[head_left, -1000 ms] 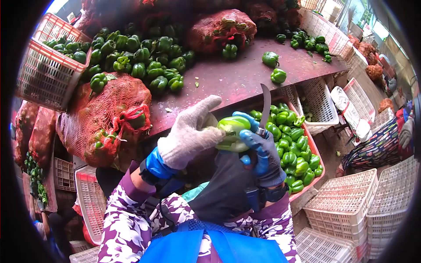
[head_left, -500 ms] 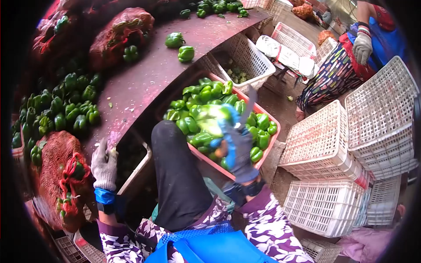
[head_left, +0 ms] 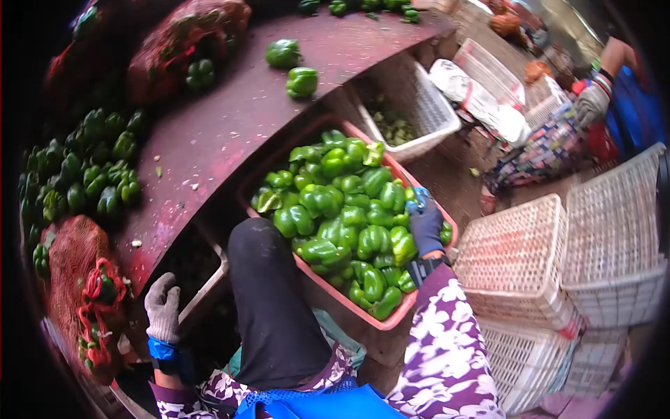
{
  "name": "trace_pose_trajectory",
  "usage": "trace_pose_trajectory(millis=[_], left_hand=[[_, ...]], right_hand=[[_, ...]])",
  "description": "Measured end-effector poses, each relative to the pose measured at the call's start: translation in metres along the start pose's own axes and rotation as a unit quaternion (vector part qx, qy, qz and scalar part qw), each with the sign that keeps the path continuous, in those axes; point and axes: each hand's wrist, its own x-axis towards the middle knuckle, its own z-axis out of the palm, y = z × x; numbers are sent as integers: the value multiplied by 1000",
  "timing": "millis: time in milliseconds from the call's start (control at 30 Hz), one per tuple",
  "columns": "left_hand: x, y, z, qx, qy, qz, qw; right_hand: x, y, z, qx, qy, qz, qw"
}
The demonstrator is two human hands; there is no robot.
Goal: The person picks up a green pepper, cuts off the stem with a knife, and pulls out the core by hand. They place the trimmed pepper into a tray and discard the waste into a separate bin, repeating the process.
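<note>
A red plastic crate (head_left: 382, 325) heaped with green bell peppers (head_left: 356, 216) stands in front of my right knee. My right hand (head_left: 427, 222), in a dark blue glove, is at the crate's right-hand rim with its fingers closed over the edge. No knife shows in it now. My left hand (head_left: 162, 307), in a grey knitted glove, is held below the table's edge beside a pale crate rim (head_left: 206, 283). Its fingers are loosely bent and nothing is visible in them.
On the reddish table (head_left: 209, 140) lie two loose peppers (head_left: 301, 82), a dark pepper pile (head_left: 84, 171) and net sacks (head_left: 77, 265). Behind the red crate sits a white crate (head_left: 440, 129) with scraps. Stacked crates (head_left: 513, 251) rise on the right. Another person (head_left: 558, 133) sits beyond.
My right hand has gone from above the heap, where it held a knife by a blurred pepper, to the crate's right rim. My left hand has drawn back from the table edge.
</note>
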Motion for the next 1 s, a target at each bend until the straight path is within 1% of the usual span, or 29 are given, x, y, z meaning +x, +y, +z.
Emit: trace_pose_trajectory(millis=[33,67,100,133,167,200,233,300,367,400,433,500,533,567,600,633,700,733,767,800,833,867,900,967,1000], left_hand=[[2,9,0,26,-14,7,1000],[5,29,-3,62,-16,9,998],[7,43,-5,67,10,20,998],[12,50,-9,85,27,22,996],[20,45,-9,57,68,36,995],[33,47,-12,72,114,66,989],[49,50,-14,81,147,97,981],[84,51,-20,95,218,120,964],[123,56,-28,145,260,148,943],[139,63,-32,197,249,119,941],[153,69,-35,247,233,90,936],[181,65,-35,270,196,58,941],[197,52,-33,322,166,58,930],[210,39,-29,346,150,52,925],[219,37,-32,334,123,23,934],[227,36,-34,322,96,-6,942],[229,36,-39,328,94,3,940],[225,32,-38,326,130,18,936],[217,36,-39,288,132,2,949],[206,45,-42,249,134,-12,959],[196,50,-43,211,138,-25,967],[184,43,-41,183,150,-6,972],[169,48,-41,119,122,-12,985],[141,41,-38,-18,50,3,999],[124,37,-37,16,57,40,997]], right_hand=[[2,33,11,-21,9,-76,997],[-2,27,7,120,-1,-6,993],[-2,-5,-7,216,-65,33,974],[-4,-9,-4,240,-50,47,968],[-3,-1,2,192,-32,27,980],[2,26,12,155,-34,-14,987],[5,34,12,98,-36,-21,994],[3,16,3,65,-43,18,997],[5,31,6,70,-42,0,997],[5,16,-2,69,-68,41,994],[7,30,0,130,-80,35,988],[10,55,-4,63,-81,-16,995],[10,54,-7,0,-41,-51,998],[8,52,-11,-63,0,-86,994],[6,41,-16,-126,42,-120,984],[4,20,-22,-43,49,-91,994],[1,-29,-31,121,57,-28,991],[6,-37,-25,192,61,-60,978],[7,-62,-27,282,-13,-20,959],[6,-103,-32,368,-86,20,926],[5,-148,-32,450,-156,59,877],[2,-199,-25,457,-176,51,870],[-4,-251,-16,464,-197,43,863],[-17,-332,-10,385,-317,36,866],[-27,-370,-5,352,-360,34,863]])
